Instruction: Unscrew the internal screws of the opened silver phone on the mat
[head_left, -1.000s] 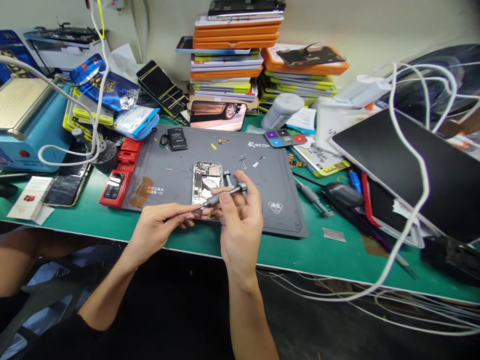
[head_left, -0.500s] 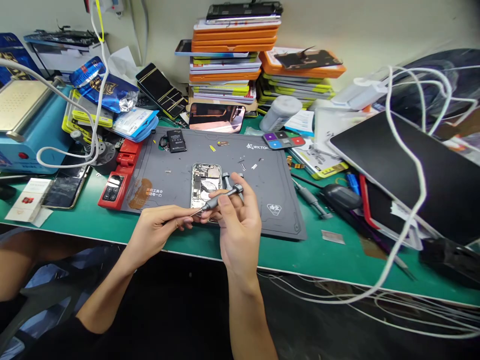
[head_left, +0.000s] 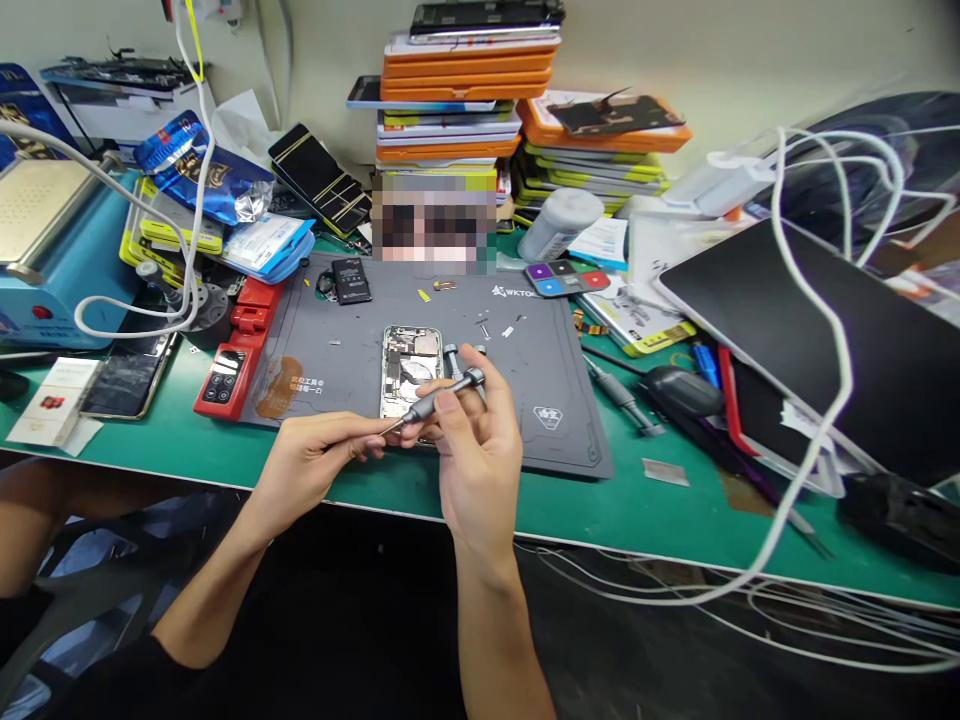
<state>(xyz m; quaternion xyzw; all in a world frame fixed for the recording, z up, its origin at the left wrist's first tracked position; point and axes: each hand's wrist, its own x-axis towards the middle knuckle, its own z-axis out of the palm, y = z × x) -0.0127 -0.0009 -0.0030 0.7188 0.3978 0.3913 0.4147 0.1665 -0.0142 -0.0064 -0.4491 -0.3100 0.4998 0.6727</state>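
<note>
A grey precision screwdriver (head_left: 429,402) lies slantwise in my right hand (head_left: 480,450), its cap end up by the forefinger and its thin shaft pointing down to the left. The fingers of my left hand (head_left: 311,455) are pinched together at the shaft's tip; whether they grip the tip or some tiny part is hidden. Below and behind the hands, an opened phone (head_left: 412,365) lies on the dark work mat (head_left: 360,375) with its inner parts bare. My fingers cover its lower right portion. More grey screwdrivers (head_left: 451,358) lie just right of the phone, partly hidden by my right hand.
A black battery (head_left: 352,281) and small loose parts (head_left: 484,331) lie on the mat. A red device (head_left: 226,380) stands at its left edge. Stacked orange cases (head_left: 466,75) rise at the back. Another screwdriver (head_left: 622,398) and a white cable (head_left: 825,420) are at the right.
</note>
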